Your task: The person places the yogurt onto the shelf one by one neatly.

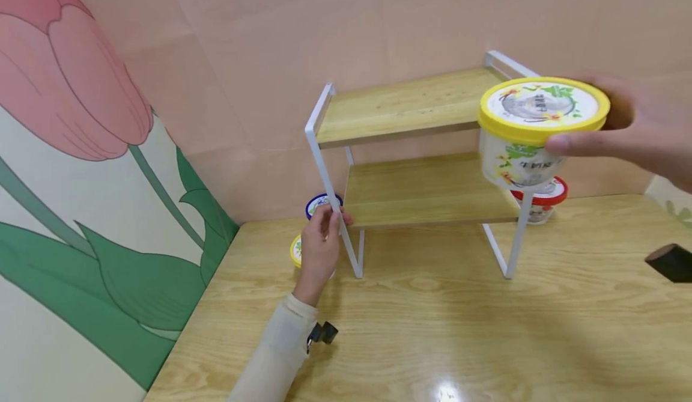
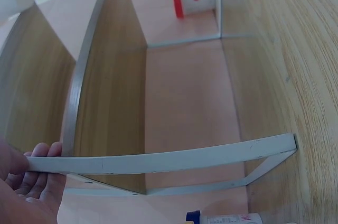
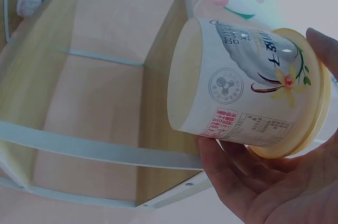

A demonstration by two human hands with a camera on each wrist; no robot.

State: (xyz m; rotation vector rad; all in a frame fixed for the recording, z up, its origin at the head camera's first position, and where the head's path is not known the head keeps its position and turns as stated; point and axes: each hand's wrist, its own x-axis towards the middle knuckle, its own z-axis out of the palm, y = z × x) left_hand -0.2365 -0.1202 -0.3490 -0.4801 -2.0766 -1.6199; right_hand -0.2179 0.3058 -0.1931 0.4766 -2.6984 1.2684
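Note:
My right hand (image 1: 646, 130) holds a paper ice cream tub (image 1: 510, 163) with a yellow lid by its side. The tub is upright, in front of the right end of a two-tier shelf (image 1: 411, 194) with wooden boards and a white frame. In the right wrist view, the tub (image 3: 227, 84) hides part of the shelf frame, with the fingers around it near the lid. My left hand (image 1: 320, 252) grips the shelf's left front leg beside the lower board. In the left wrist view, thumb and fingers pinch this white leg (image 2: 174, 161).
Left of the shelf, a blue-lidded tub (image 1: 318, 202) and another yellow-lidded tub (image 1: 295, 250) stand partly hidden behind my left hand. A red-lidded tub (image 1: 545, 201) stands by the right leg. The shelf stands on a wooden table (image 1: 432, 336) near a pink wall (image 1: 270, 59).

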